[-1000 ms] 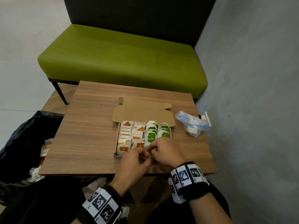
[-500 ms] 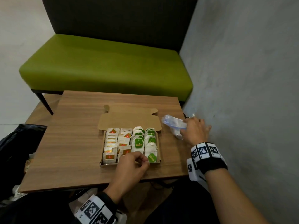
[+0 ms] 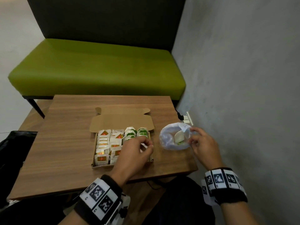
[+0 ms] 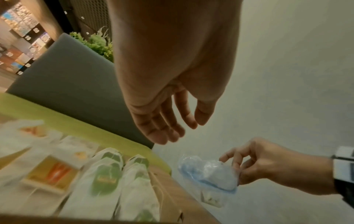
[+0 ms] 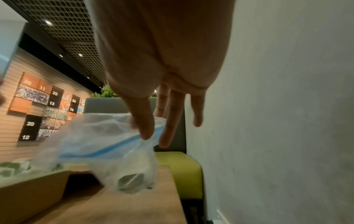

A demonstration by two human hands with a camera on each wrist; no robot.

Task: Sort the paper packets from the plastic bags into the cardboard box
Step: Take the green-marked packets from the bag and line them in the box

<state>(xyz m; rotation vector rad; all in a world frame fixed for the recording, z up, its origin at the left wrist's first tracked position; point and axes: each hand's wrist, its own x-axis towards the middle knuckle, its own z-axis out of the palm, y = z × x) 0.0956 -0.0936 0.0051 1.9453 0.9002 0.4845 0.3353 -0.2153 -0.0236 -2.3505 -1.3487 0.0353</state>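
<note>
The open cardboard box (image 3: 103,166) sits mid-table, holding rows of orange-marked packets (image 3: 101,158) and green-marked packets (image 3: 129,135). My left hand (image 3: 146,144) hovers over the box's right near corner, fingers loosely curled and empty; the left wrist view shows the same hand (image 4: 172,128) above the green packets (image 4: 104,178). Right of the box, my right hand (image 3: 193,137) pinches the rim of a clear plastic bag (image 3: 168,138) with its mouth open. A few packets (image 3: 179,136) lie inside. The right wrist view shows thumb and fingers (image 5: 147,130) pinching the bag (image 5: 95,144) at its blue zip strip.
The wooden table (image 3: 65,135) stands against a grey wall (image 3: 243,95) on the right, with a plugged wall socket (image 3: 186,118) just behind the bag. A green bench (image 3: 97,70) lies beyond the table. A black bin bag (image 3: 14,151) sits at the left.
My right hand left the box, reached right to the plastic bag, and now holds its mouth open. My left hand moved right over the box's near right corner.
</note>
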